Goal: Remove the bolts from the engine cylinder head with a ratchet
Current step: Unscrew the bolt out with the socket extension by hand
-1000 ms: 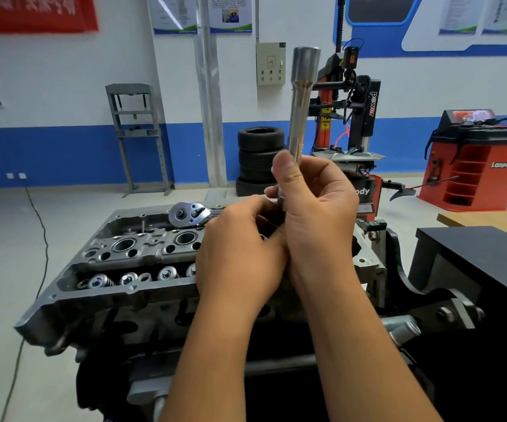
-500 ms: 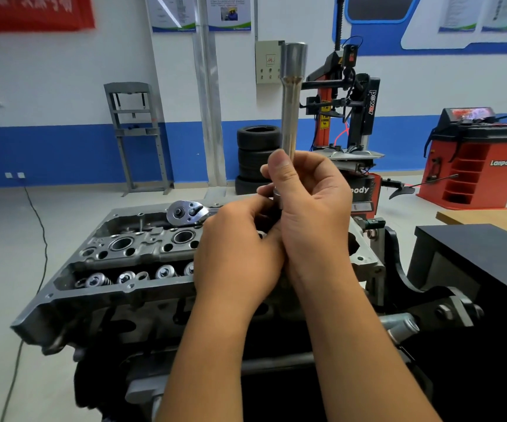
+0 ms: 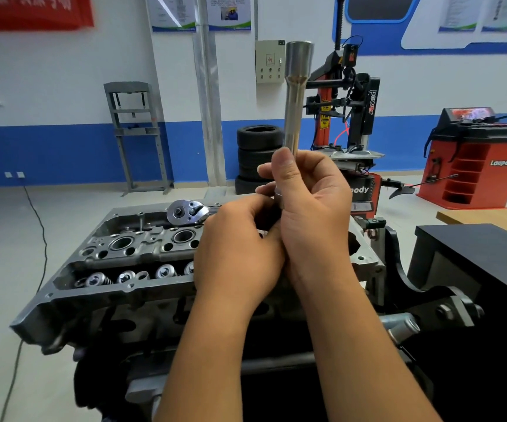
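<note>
Long socket held upright above cylinder head.
Right hand (image 3: 313, 208) gripped polished steel socket (image 3: 297, 95), flared end up; left hand (image 3: 240, 248) pinched its base. Ratchet (image 3: 188, 211) lay on grey cylinder head (image 3: 118, 263).

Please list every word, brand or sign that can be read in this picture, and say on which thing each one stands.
"power": down the black column of the tyre changer.
"Lanpody": on the red wheel balancer.
"pody": on the changer's base, the start hidden behind the right hand.
Red banner, wall posters and grey box: print too blurred to read.
</note>
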Action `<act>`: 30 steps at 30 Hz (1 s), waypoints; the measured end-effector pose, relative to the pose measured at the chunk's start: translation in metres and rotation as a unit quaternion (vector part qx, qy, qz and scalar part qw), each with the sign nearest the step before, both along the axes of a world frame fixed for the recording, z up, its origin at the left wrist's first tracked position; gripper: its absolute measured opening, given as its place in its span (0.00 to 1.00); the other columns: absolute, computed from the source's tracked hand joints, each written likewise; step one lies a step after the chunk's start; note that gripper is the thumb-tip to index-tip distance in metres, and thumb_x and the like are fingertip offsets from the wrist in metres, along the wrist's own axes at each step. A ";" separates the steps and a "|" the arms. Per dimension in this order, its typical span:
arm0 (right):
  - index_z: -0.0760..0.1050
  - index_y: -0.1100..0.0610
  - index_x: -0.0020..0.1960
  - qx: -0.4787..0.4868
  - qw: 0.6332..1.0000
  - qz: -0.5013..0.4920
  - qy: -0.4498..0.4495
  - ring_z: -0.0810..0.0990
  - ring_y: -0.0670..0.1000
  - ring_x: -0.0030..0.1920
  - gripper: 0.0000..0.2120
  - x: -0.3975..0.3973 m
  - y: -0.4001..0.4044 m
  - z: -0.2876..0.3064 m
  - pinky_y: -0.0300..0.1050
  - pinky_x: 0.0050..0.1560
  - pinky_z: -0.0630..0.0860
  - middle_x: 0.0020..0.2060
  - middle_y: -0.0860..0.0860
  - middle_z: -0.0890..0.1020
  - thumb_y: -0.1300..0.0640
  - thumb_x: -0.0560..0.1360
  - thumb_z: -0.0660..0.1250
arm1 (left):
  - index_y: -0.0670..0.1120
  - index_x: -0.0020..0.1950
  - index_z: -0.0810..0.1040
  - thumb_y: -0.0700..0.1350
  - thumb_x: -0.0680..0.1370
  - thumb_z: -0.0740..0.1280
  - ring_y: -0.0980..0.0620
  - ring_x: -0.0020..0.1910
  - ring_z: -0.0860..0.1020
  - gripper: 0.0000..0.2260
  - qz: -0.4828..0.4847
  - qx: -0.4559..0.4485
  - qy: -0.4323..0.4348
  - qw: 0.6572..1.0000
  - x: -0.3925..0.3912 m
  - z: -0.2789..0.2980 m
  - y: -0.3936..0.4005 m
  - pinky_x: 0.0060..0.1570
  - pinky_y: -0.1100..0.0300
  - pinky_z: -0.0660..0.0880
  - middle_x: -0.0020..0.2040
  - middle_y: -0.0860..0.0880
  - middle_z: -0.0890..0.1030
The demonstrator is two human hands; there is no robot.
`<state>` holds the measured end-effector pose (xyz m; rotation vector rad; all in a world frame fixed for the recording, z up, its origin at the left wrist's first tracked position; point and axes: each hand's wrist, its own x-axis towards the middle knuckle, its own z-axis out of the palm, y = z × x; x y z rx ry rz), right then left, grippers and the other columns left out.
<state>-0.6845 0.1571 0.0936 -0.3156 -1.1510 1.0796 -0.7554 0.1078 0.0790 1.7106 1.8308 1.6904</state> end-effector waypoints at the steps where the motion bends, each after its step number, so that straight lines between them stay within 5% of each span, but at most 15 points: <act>1: 0.78 0.57 0.49 0.001 1.000 -0.001 -0.004 0.82 0.52 0.38 0.11 0.000 0.000 0.000 0.52 0.45 0.81 0.40 0.53 0.86 0.49 0.77 0.71 | 0.58 0.54 0.85 0.55 0.72 0.64 0.51 0.47 0.85 0.15 -0.016 -0.004 -0.001 1.000 -0.001 0.000 0.000 0.47 0.46 0.83 0.45 0.58 0.87; 6: 0.82 0.58 0.49 -0.014 1.000 0.018 -0.018 0.82 0.53 0.41 0.15 -0.001 -0.001 0.001 0.55 0.48 0.80 0.41 0.55 0.86 0.48 0.83 0.65 | 0.58 0.52 0.84 0.52 0.73 0.64 0.47 0.46 0.85 0.12 -0.029 -0.005 -0.011 0.999 -0.002 0.000 0.000 0.46 0.44 0.82 0.44 0.56 0.87; 11: 0.77 0.58 0.51 -0.019 1.000 0.018 0.010 0.83 0.53 0.38 0.17 0.002 -0.004 0.002 0.51 0.45 0.82 0.41 0.54 0.86 0.46 0.74 0.75 | 0.59 0.53 0.85 0.57 0.69 0.65 0.54 0.46 0.85 0.16 0.030 0.010 -0.007 0.999 0.002 0.000 0.000 0.47 0.50 0.82 0.44 0.59 0.86; 16: 0.78 0.58 0.48 -0.001 1.000 0.011 -0.016 0.81 0.50 0.37 0.12 0.001 -0.002 0.002 0.48 0.44 0.81 0.39 0.52 0.85 0.48 0.79 0.69 | 0.59 0.55 0.85 0.51 0.74 0.64 0.50 0.48 0.85 0.14 -0.053 -0.017 0.001 0.998 -0.003 0.002 0.000 0.48 0.42 0.83 0.46 0.58 0.87; 19: 0.80 0.58 0.48 -0.007 1.000 0.016 -0.024 0.82 0.51 0.40 0.15 0.000 -0.002 0.002 0.49 0.46 0.81 0.40 0.53 0.85 0.47 0.83 0.65 | 0.59 0.55 0.84 0.53 0.72 0.64 0.52 0.48 0.85 0.15 -0.015 -0.001 0.001 1.000 -0.001 0.001 -0.001 0.49 0.46 0.83 0.46 0.59 0.87; 23: 0.79 0.56 0.50 -0.020 1.000 0.019 0.003 0.83 0.54 0.41 0.12 0.001 -0.003 0.002 0.53 0.48 0.82 0.41 0.54 0.86 0.47 0.77 0.72 | 0.60 0.54 0.85 0.58 0.69 0.64 0.53 0.46 0.84 0.17 0.043 0.008 -0.004 0.999 0.003 0.001 0.000 0.47 0.50 0.82 0.44 0.59 0.86; 30: 0.79 0.57 0.47 -0.011 1.000 0.025 -0.005 0.81 0.55 0.40 0.09 0.001 -0.002 0.001 0.55 0.47 0.79 0.39 0.55 0.85 0.51 0.81 0.69 | 0.55 0.50 0.85 0.51 0.74 0.65 0.49 0.44 0.85 0.10 -0.049 -0.003 -0.023 0.999 -0.003 0.002 -0.001 0.46 0.42 0.83 0.41 0.57 0.86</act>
